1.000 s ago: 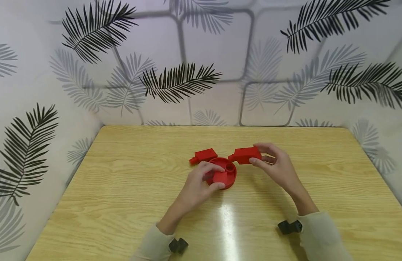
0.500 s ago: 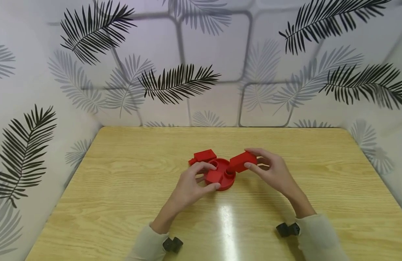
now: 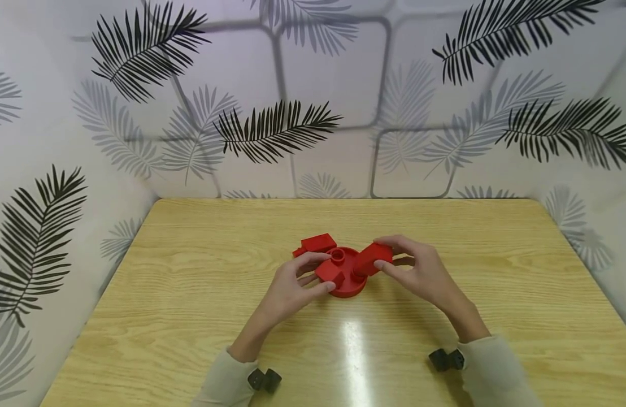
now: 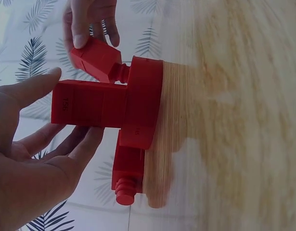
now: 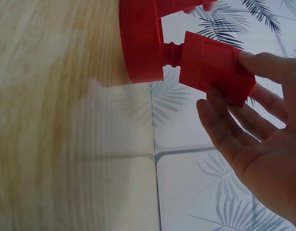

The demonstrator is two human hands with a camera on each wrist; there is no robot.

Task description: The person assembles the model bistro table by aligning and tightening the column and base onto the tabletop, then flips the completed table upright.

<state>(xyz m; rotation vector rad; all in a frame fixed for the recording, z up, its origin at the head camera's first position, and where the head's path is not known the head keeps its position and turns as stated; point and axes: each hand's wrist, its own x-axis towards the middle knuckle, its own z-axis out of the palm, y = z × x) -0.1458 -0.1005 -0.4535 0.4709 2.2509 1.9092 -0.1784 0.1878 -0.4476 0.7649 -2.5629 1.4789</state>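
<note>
A round red base (image 3: 350,289) with a raised rim and ring sockets lies on the table. My left hand (image 3: 285,291) holds a red bottle-shaped block (image 4: 87,103) between thumb and fingers; it stands on the base, its lower end hidden behind the rim. My right hand (image 3: 425,274) pinches a second red bottle-shaped block (image 5: 212,67) by its wide end. That block leans, its ridged neck (image 5: 172,54) pointing down inside the base's rim; whether it sits in a socket I cannot tell. One ring socket (image 3: 337,255) shows bare between the two blocks.
A third red bottle-shaped block (image 3: 318,243) lies on its side just behind the base, its neck pointing left. The wooden table (image 3: 201,294) stretches around everything, with a leaf-patterned backdrop (image 3: 323,73) behind it.
My right hand has brought its block left and down, tilting it from nearly level until the neck reaches the base. My left hand and its block have shifted slightly left, uncovering a ring socket.
</note>
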